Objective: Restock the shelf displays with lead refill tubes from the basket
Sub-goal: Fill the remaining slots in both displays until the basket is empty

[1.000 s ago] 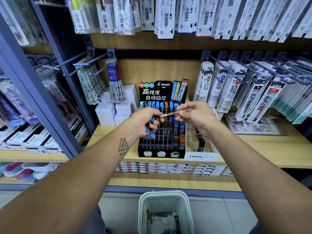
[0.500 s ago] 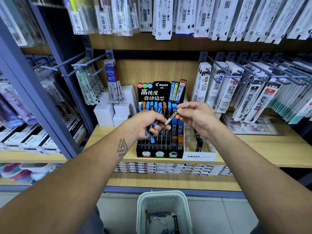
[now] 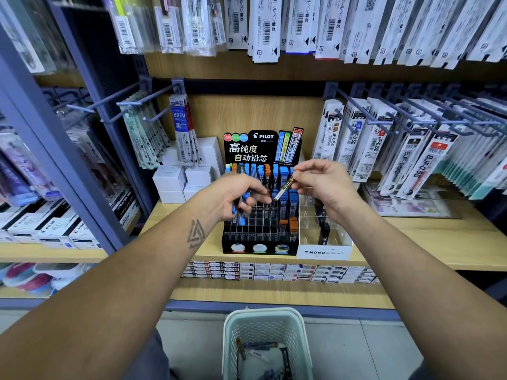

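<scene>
Head view, the only one I have. My right hand [image 3: 325, 187] pinches one slim orange-capped lead refill tube [image 3: 284, 187] by its upper end, tilted, its lower tip hanging just above the black Pilot compartment display stand [image 3: 260, 237] on the wooden shelf [image 3: 439, 242]. My left hand [image 3: 238, 194] is curled round a small bundle of blue-capped refill tubes [image 3: 242, 208], held in front of the stand's left side.

Progress, as I judge it: the back rows and the right-hand slots are stocked with blue and orange tubes; most front and middle slots stand empty. The pale green perforated plastic basket [image 3: 233, 338] on the floor below holds more stock, so a good deal remains.

Not determinable: the count of tubes in the left hand, the slot labels, and the basket's contents, which are cut off at the frame's bottom edge. The clear Mono display box [image 3: 323, 252] beside the stand is hard to read.
</scene>
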Demonstrator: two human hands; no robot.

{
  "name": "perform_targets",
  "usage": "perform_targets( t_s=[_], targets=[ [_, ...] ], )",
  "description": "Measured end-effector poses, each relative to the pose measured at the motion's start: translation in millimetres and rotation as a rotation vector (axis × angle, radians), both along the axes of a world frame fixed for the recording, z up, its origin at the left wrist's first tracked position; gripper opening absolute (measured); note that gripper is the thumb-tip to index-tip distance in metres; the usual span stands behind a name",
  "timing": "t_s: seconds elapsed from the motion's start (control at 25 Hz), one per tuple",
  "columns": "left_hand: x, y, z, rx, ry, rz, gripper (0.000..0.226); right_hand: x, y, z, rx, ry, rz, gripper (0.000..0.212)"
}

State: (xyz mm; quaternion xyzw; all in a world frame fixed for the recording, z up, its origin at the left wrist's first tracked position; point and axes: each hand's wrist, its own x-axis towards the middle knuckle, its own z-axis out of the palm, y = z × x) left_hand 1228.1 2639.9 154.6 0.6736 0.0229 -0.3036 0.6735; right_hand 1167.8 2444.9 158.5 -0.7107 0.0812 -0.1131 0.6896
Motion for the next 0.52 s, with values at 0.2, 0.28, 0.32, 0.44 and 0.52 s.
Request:
perform_targets(
  t_s=[0.2,0.28,0.32,0.44,0.52],
  targets=[
    [12.5,10.9,1.1,-0.058,-0.020,0.192,0.004,8.3,9.2,1.9,-0.330,-0.139,-0.002,0.013],
    [12.9,10.8,-0.6,-0.055,-0.015,0.205,0.003,13.7,16.5,-1.5,-0.454,-0.147,0.025,0.013],
    [13.2,10.4,-1.1,-0.051,-0.017,0.206,0.004,16.8,20.1,-3.9,-0.513,-0.153,0.033,0.012],
    [15.2,10.0,-2.1,-0.047,-0.019,0.212,0.007,23.0,28.0,-10.0,-0.711,-0.158,0.044,0.012],
    [16.2,11.5,-3.2,-0.041,-0.018,0.209,0.010,24.2,30.4,-12.3,-0.831,-0.134,0.042,0.014]
  ],
)
